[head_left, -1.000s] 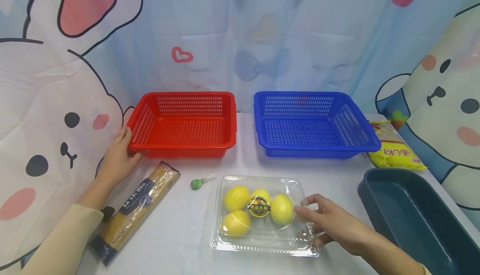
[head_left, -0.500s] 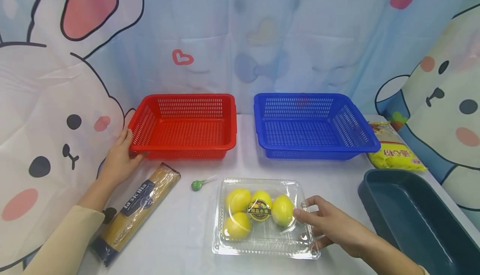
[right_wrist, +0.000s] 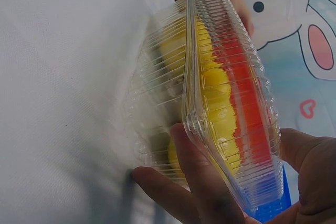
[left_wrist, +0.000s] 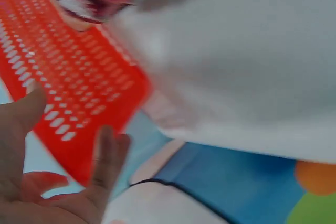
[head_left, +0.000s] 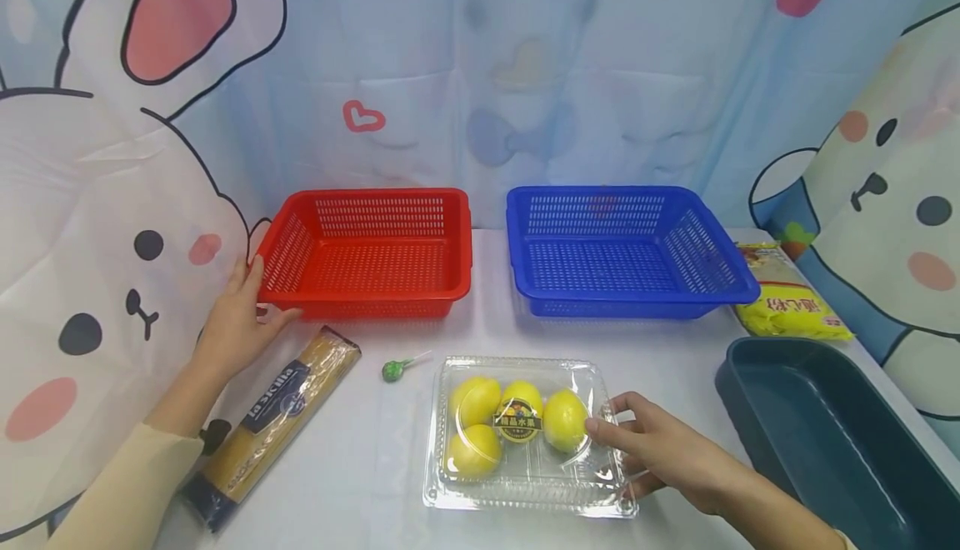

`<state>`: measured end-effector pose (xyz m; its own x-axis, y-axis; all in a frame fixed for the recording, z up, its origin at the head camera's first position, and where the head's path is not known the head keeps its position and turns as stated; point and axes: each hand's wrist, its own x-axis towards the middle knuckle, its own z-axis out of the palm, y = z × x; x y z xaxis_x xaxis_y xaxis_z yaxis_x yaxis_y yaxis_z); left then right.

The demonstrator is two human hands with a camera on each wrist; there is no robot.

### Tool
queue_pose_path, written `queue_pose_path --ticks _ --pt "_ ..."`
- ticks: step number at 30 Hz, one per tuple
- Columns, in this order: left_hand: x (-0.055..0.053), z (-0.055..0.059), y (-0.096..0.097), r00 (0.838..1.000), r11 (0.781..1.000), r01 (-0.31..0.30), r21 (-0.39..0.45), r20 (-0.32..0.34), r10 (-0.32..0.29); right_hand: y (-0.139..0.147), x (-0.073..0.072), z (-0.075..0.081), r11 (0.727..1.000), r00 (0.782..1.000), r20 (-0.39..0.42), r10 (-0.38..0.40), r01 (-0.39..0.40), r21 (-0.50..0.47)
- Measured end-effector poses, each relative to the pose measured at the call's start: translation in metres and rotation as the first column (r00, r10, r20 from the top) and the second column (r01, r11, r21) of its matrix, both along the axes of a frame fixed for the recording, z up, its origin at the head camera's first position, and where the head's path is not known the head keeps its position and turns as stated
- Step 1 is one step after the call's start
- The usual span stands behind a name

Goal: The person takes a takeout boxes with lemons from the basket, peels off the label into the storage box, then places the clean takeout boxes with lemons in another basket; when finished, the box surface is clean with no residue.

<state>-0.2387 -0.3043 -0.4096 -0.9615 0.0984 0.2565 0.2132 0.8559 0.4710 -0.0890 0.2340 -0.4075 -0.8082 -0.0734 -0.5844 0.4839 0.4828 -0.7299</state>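
My right hand [head_left: 667,450] pinches the right side of a clear plastic clamshell box [head_left: 540,487], thumb on the lid and fingers at its side. Several yellow lemons [head_left: 476,450] lie inside, under a dark round label. The right wrist view shows the fingers [right_wrist: 197,169] against the box's ridged wall. At the near left corner of the red basket [head_left: 367,294], my left hand [head_left: 236,325] has its fingers spread and thumb held out. In the left wrist view, those fingers [left_wrist: 107,156] are beside the basket wall; contact is hard to tell.
A spaghetti pack [head_left: 277,425] lies slanted at left, near a green lollipop [head_left: 393,370]. The blue basket [head_left: 637,294] stands right of the red one. Farther right are a yellow bag [head_left: 795,314] and a deep teal tray [head_left: 825,450]. A printed curtain [head_left: 420,150] hangs behind.
The left hand's thumb and fingers have spread a little at the red basket's corner. The right hand and lemon box keep their place; the view has shifted slightly.
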Motion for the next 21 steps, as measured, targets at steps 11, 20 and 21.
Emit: queue_pose_path --ticks 11,20,21 --pt "0.045 0.03 0.035 0.997 0.992 -0.078 -0.097 0.014 0.079 -0.002 -0.001 0.0 1.0 1.0 0.008 0.001 -0.001 0.013" --pt "0.068 0.038 0.076 0.999 0.995 0.013 -0.098 0.038 -0.009 -0.002 -0.001 0.0 1.0 1.0 0.005 -0.001 0.001 0.005" --pt "0.07 0.037 0.081 0.998 0.996 0.025 -0.086 0.056 -0.02 -0.002 -0.001 0.0 1.0 1.0 0.005 -0.001 0.001 0.006"
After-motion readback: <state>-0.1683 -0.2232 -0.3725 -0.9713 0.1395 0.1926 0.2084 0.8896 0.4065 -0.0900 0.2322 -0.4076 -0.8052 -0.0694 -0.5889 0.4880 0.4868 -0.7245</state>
